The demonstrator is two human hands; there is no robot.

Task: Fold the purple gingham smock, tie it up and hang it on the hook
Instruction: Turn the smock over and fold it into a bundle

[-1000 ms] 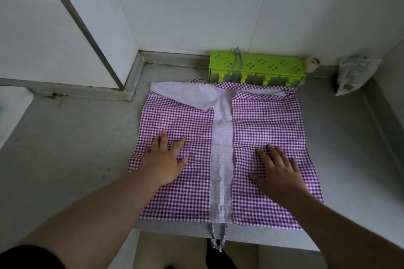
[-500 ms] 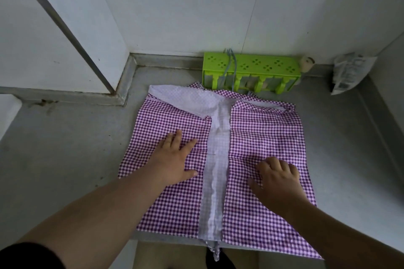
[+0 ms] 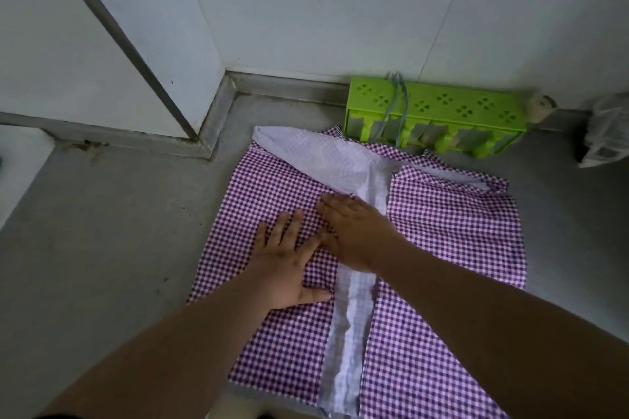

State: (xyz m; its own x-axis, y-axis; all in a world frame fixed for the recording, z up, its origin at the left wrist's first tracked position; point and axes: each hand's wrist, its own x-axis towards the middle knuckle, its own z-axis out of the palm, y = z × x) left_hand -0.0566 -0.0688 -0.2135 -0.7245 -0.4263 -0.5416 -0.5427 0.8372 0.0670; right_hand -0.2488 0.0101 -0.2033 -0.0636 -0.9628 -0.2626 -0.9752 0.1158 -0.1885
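The purple gingham smock (image 3: 452, 231) lies spread flat on the grey counter (image 3: 102, 231), both side panels folded inward, with a pale strip of its underside showing down the middle. My left hand (image 3: 289, 265) rests flat on the left panel, fingers straight. My right hand (image 3: 354, 231) has crossed the pale strip and lies flat on the left panel too, just above and beside the left hand, fingers straight. A green plastic hook rack (image 3: 435, 116) stands against the back wall, behind the smock's top edge.
White walls enclose the counter at the back and left, with a grey metal strip (image 3: 129, 44) running down the left wall. A crumpled plastic bag (image 3: 606, 133) sits in the back right corner. A small round object (image 3: 541, 105) lies beside the rack. The counter's front edge runs under my forearms.
My right hand has moved left, from the right panel across the pale strip onto the left panel beside my left hand. The view has shifted closer and to the right.
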